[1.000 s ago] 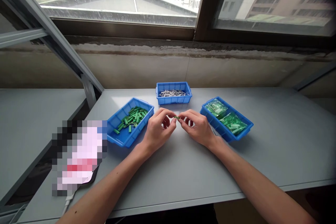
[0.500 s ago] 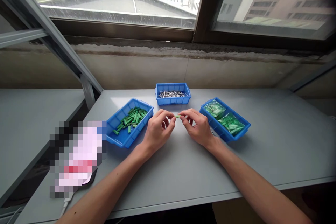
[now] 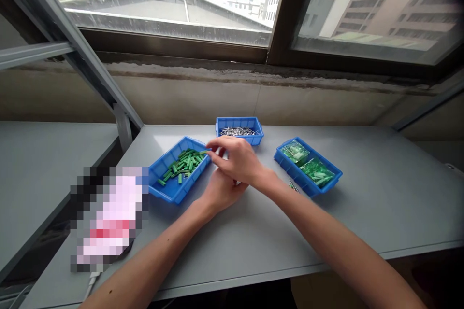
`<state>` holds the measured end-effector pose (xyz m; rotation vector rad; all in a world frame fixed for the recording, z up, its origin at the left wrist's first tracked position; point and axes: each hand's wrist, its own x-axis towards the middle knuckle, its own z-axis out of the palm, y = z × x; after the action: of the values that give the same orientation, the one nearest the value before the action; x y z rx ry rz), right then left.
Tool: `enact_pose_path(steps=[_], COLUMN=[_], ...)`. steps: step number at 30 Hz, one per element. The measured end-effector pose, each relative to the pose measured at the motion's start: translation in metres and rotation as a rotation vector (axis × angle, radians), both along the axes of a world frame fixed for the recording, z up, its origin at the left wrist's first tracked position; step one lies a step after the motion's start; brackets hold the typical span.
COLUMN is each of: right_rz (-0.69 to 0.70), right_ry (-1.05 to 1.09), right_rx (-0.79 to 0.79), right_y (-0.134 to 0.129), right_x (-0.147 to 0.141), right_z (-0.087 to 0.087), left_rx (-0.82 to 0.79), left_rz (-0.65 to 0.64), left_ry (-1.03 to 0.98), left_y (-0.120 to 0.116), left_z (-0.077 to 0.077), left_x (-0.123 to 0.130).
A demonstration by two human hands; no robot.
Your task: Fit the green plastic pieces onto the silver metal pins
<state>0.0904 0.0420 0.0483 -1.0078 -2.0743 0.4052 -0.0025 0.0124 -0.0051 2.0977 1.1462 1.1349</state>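
Note:
My right hand (image 3: 235, 157) reaches across to the left, over my left hand, and pinches a small green piece (image 3: 205, 152) at the right rim of the left blue bin (image 3: 165, 196). That bin holds many green pieces (image 3: 186, 160). My left hand (image 3: 223, 188) lies beneath the right one, its fingers mostly hidden, so what it holds does not show. Behind the hands is a blue bin (image 3: 239, 120) of metal pins (image 3: 238, 132). At the right, a blue bin (image 3: 308, 186) contains clear bags (image 3: 317, 171) with green pieces.
Metal pins with some green (image 3: 293, 187) lie on the grey table (image 3: 261, 251) beside the right bin. A blurred pinkish object (image 3: 112, 217) with a white cable (image 3: 92, 282) is at the left. A metal frame (image 3: 87, 53) slants up there, before the window.
My right hand has moved left, across my left hand, to the left bin's rim. My left hand has dropped slightly lower and is now partly covered. The view has shifted a little.

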Motion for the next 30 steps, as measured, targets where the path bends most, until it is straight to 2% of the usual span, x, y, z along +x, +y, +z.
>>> enact_pose_path(steps=[2,4,8,11,14,17,20,30], right_rz=[-0.004,-0.049,-0.243,-0.468,-0.584,-0.622,-0.621,-0.582], right_ry=[-0.049,-0.070,-0.128,-0.330,-0.523,-0.637,-0.679,-0.626], right_rx=[0.014,0.048,0.058,-0.003,-0.055,-0.068,-0.058,0.059], right_y=[0.001,-0.005,-0.047,-0.087,-0.112,-0.119,-0.116,-0.121], right_x=[-0.011,-0.005,0.053,0.105,0.135,0.141,0.137,0.141], right_z=[0.007,0.012,0.006,-0.011,-0.030,-0.042,-0.046,-0.054], left_rx=[0.110,0.123,0.022,0.006,-0.002,-0.012,-0.009,-0.006], left_rz=[0.005,-0.018,-0.061,-0.041,-0.039,-0.041,-0.041,-0.043], left_ry=[0.039,0.085,0.149,0.154,0.154,0.165,0.159,0.144], left_y=[0.001,0.002,0.003,0.003,0.004,0.004,0.003,0.003], left_z=[-0.001,0.000,0.004,0.007,0.008,0.008,0.008,0.005], left_x=[-0.002,-0.004,-0.007,-0.007,-0.007,-0.007,-0.007,-0.006])
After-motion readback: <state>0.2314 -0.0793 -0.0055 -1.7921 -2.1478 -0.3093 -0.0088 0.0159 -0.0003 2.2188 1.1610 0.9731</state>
